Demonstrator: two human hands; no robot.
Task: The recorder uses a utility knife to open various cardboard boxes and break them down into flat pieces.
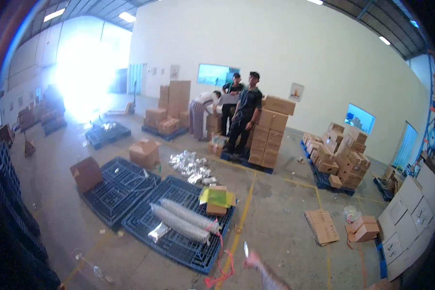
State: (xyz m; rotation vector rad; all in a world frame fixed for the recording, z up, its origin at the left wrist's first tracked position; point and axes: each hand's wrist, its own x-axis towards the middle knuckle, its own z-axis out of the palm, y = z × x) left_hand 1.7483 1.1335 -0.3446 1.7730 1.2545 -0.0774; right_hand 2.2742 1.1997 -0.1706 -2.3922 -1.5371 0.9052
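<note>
My right hand (252, 261) reaches in from the lower edge, its fingers closed on a slim silvery object (246, 249). The object points up and away from the fist, and its kind is too small and blurred to tell. Nothing shows of my left hand. To the left of my right hand, a pink-red strap (225, 274) trails from a blue plastic pallet (200, 261) onto the floor. Two long ribbed stacks (181, 227), grey-white and sleeved in clear wrap, lie on that pallet. Beside them are a silvery packet (158, 232) and an opened carton (216, 210) with yellow-green material on top.
Silvery packets (191, 166) are heaped on the floor beyond the pallet. Several people stand or bend near stacked cartons (270, 133), one in dark clothes (246, 111) nearest. Flattened cardboard (321, 227), an open box (365, 228) and a tall white stack (413, 217) are at right.
</note>
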